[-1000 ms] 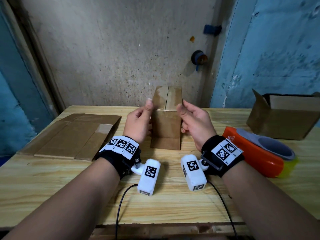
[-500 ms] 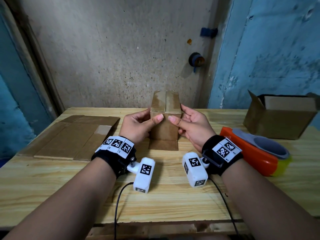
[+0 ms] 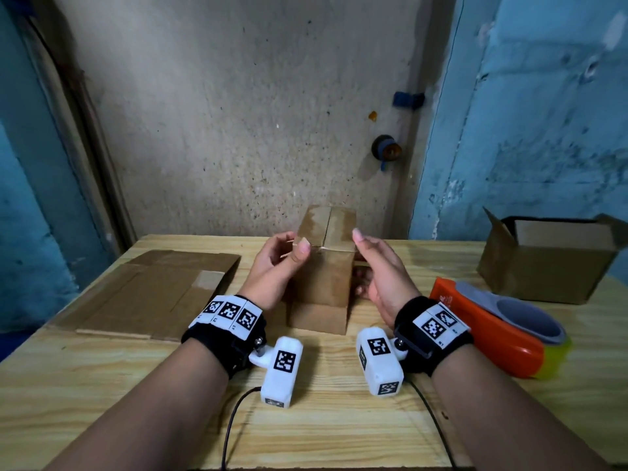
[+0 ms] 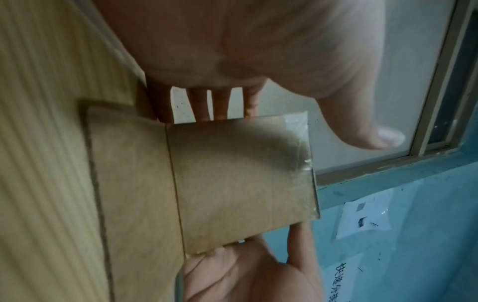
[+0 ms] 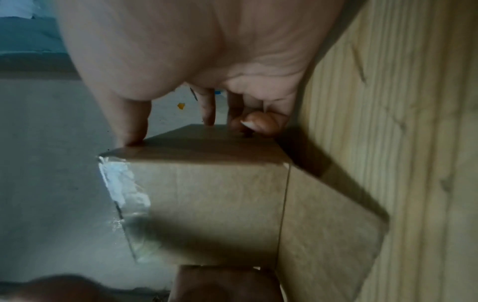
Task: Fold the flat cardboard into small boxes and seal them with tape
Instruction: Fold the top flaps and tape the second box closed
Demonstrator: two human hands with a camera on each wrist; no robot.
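The small brown cardboard box [image 3: 323,266] stands upright on the wooden table [image 3: 339,419] between both sets of fingers, its top seam covered with clear tape, one bottom flap splayed toward the wrists. Left hand [image 3: 275,266] and right hand [image 3: 377,270] flank it, fingers loosely spread against its sides. Half a second ago both thumbs pressed the front face; now they have lifted to the top edge.

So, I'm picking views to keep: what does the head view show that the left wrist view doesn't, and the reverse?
Only the head view shows the tape dispenser, the flat cardboard and the open box. Only the left wrist view shows a window frame and papers on the wall. Both show the small box standing on the table, between the left hand and right hand.
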